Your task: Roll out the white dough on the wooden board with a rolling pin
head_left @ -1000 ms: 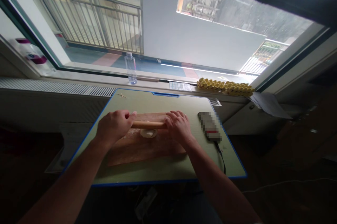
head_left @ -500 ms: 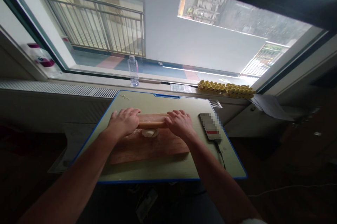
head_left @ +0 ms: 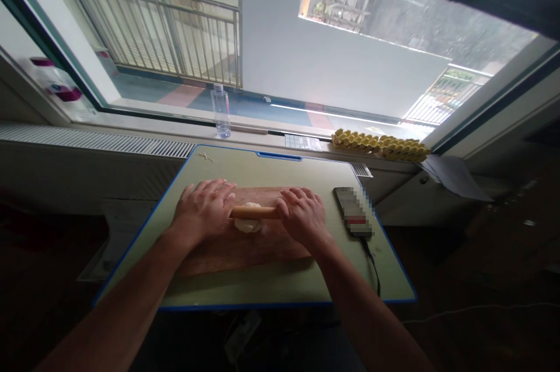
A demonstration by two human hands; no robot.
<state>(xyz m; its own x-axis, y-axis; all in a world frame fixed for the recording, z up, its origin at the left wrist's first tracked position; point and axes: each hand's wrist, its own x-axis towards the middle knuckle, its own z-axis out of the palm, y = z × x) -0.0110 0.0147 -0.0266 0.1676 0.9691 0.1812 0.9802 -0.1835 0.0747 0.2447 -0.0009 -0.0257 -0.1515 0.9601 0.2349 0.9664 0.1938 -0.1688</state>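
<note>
A wooden rolling pin [head_left: 257,213] lies across a pale lump of dough [head_left: 248,225], which shows on both its near and far sides. My left hand [head_left: 205,206] is closed over the pin's left end, and my right hand [head_left: 303,213] grips its right end. The palms and forearms hide both tips of the pin. Beneath them is a reddish wooden cutting board [head_left: 249,255], dusted with some flour around the dough.
The board rests on a light green table [head_left: 262,293] with a blue rim. A phone [head_left: 353,211] with a cable lies at the right. On the windowsill beyond stand a clear bottle [head_left: 221,112] and yellow egg trays [head_left: 380,146]. Thin scraps [head_left: 205,157] lie at the table's far left corner.
The rolling pin has moved slightly toward me, from the dough's far edge onto its middle, with both hands on it. The camera view has shifted a little.
</note>
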